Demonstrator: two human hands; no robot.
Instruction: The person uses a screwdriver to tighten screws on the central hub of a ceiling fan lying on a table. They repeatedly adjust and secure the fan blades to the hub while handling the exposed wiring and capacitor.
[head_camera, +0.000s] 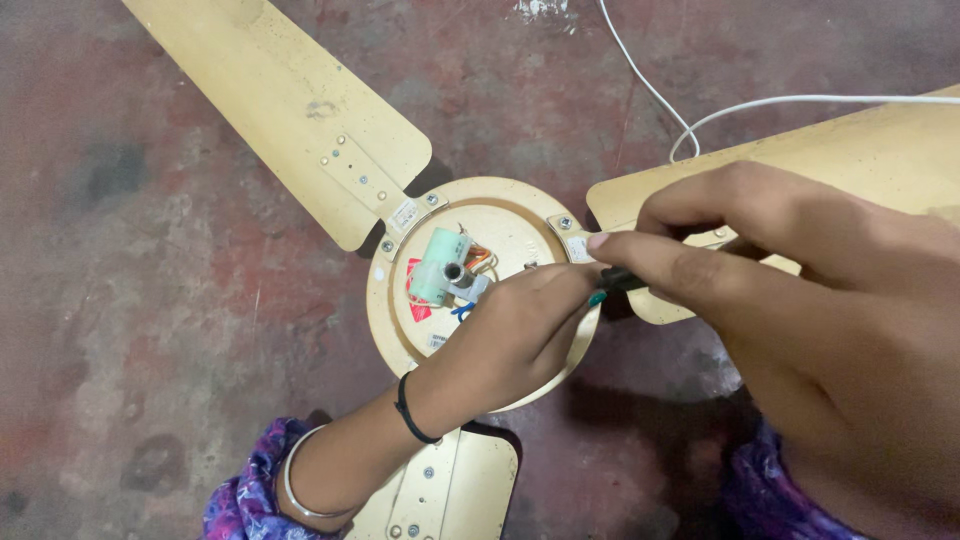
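A cream ceiling fan lies on the floor, its round motor housing (520, 215) in the middle with three blades (290, 100) spreading out. A pale green capacitor (438, 263) and coloured wires sit at the hub. My left hand (520, 335) rests on the housing's right side, fingers curled at the rim. My right hand (790, 290) grips a dark-handled tool (620, 280), likely a screwdriver with a green band, its tip hidden under my left hand near the right blade's bracket (570, 240).
A white cable (700, 115) loops across the reddish concrete floor (130, 280) behind the fan. The lower blade (460, 490) passes under my left forearm, which wears a black band and a metal bangle. Purple patterned cloth shows at the bottom.
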